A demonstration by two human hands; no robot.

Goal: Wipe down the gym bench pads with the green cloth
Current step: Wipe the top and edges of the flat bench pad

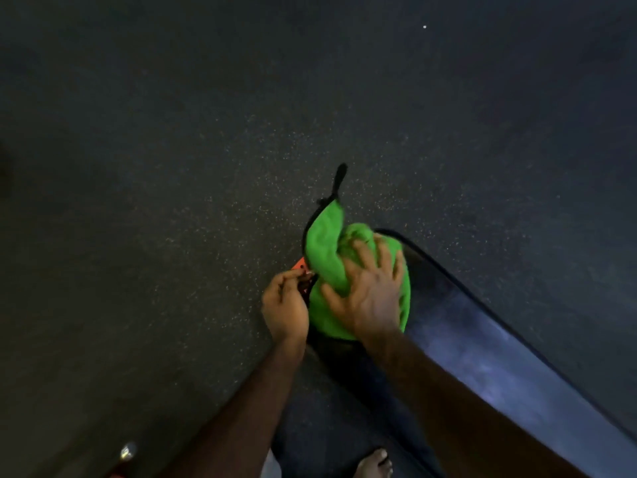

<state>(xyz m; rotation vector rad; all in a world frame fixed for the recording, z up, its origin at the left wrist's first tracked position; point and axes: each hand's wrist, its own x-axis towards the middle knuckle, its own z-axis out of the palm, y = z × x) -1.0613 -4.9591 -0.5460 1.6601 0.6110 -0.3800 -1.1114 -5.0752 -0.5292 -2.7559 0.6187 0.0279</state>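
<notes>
A bright green cloth [327, 257] is bunched over the far end of a dark bench pad [482, 346] that runs toward the lower right. My right hand [370, 291] lies spread on top of the cloth, fingers splayed, pressing it onto the pad's end. My left hand [284, 301] is just left of the cloth, its fingertips pinching a small dark part next to a red-orange piece [299, 263] of the bench frame. A black strap or handle [339, 181] sticks up beyond the cloth.
Dark speckled rubber floor [172, 201] surrounds the bench on all sides. A bare foot [374, 464] shows at the bottom edge beside the pad. A small shiny metal object with a red part [127, 453] sits at the bottom left.
</notes>
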